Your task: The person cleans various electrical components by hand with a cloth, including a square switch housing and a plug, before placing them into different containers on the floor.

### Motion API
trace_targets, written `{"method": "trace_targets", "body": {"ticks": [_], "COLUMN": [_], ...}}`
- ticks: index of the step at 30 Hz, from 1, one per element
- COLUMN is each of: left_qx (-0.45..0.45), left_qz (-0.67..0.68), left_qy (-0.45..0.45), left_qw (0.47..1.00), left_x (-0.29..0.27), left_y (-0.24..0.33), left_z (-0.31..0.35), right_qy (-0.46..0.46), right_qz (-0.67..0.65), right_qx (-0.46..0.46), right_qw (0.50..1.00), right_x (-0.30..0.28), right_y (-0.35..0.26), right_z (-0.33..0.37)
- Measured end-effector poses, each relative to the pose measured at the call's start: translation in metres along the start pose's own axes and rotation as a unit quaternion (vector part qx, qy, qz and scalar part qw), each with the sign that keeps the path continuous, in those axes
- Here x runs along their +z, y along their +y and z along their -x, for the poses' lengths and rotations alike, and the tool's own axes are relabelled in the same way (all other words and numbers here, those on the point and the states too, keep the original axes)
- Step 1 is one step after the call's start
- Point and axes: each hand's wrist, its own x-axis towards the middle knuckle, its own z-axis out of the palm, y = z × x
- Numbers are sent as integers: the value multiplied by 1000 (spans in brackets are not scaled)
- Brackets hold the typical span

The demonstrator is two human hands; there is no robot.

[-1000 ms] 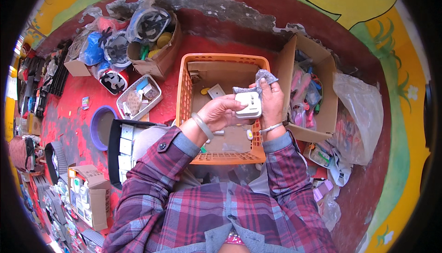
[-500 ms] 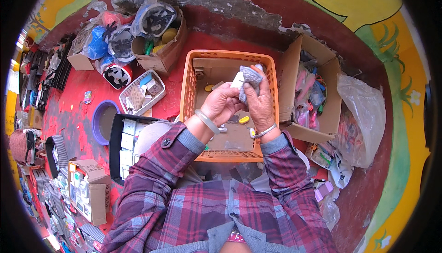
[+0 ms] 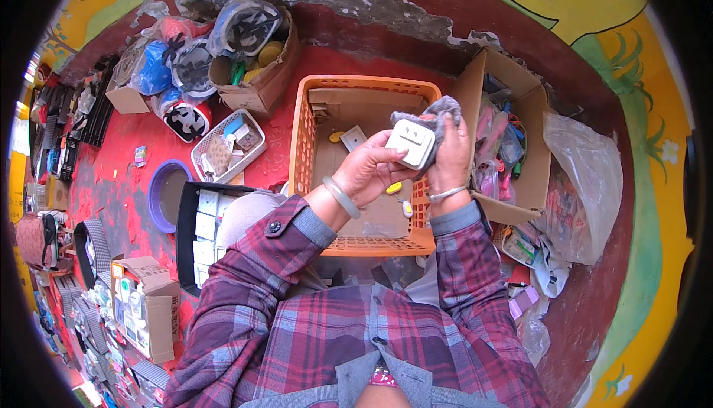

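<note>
My left hand [image 3: 364, 174] pinches a white square plug-in device [image 3: 410, 143] by its edge between thumb and fingers. Two short prongs stand up from its raised face. Behind the device, my right hand [image 3: 450, 157] is closed round a bunched grey cloth [image 3: 448, 106], which touches the device's right side. Both hands are over an orange plastic basket [image 3: 301, 140] lined with cardboard. Inside it lie a white rectangular piece [image 3: 353, 138], a small yellow oval piece [image 3: 394, 188] and a white-and-yellow oval one [image 3: 406, 208].
Right of the basket stands an open cardboard box [image 3: 531, 192] of bagged goods beside a clear plastic bag [image 3: 587, 177]. To the left are a white tray [image 3: 200, 157], a purple basin [image 3: 152, 196] and a black box [image 3: 186, 259] holding white packs. A carton with bagged helmets [image 3: 260, 96] stands behind.
The plug-in device has turned and its pronged face now shows. My right hand has shifted right with the cloth, uncovering more of the device and the white piece in the basket.
</note>
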Motion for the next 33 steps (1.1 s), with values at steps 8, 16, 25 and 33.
{"method": "trace_targets", "body": {"ticks": [8, 16, 25, 33], "left_qx": [61, 15, 144, 253], "left_qz": [94, 65, -268, -493], "left_qy": [74, 96, -43, 24], "left_qw": [991, 993, 952, 832], "left_x": [-17, -4, -5, -9], "left_y": [3, -5, 16, 15], "left_z": [-10, -6, -8, -9], "right_qy": [-28, -149, -159, -173], "right_qz": [-158, 318, -134, -179], "right_qx": [110, -221, 89, 121], "right_qw": [981, 910, 974, 961], "right_x": [4, 24, 15, 16], "right_y": [-21, 15, -16, -19], "right_z": [3, 36, 28, 30]}}
